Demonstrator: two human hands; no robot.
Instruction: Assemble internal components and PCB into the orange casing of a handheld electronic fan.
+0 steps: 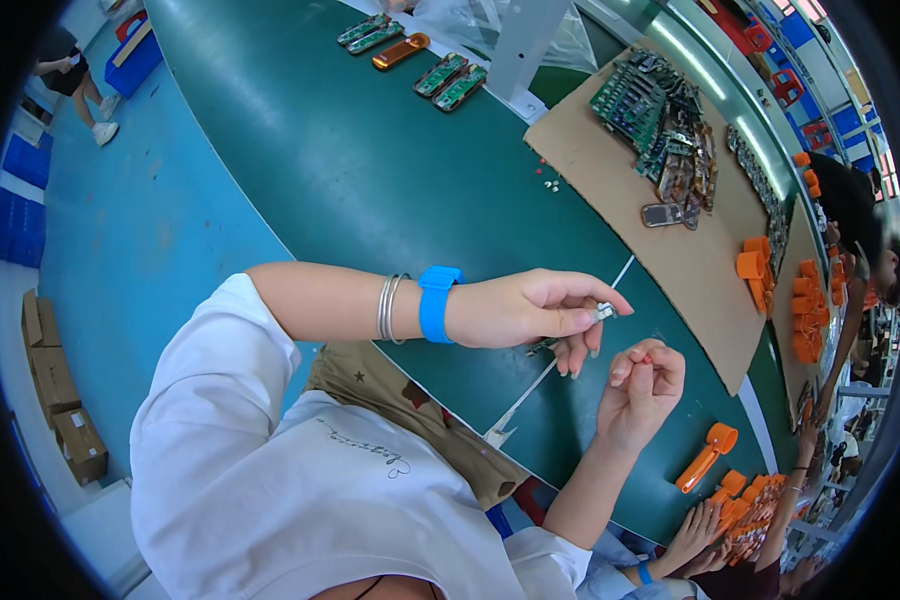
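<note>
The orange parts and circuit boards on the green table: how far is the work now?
Looks done: an orange case lies closed beside boards on the table. In hand: the left hand pinches a small metal part; the right hand pinches something tiny. Left: a pile of circuit boards and loose orange parts.

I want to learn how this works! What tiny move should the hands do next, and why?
Probably bring the two hands together. The left hand pinches a small silvery part at its fingertips, and the right hand pinches a tiny orange piece just below it. The two bits are close but apart, above the green table.
</note>
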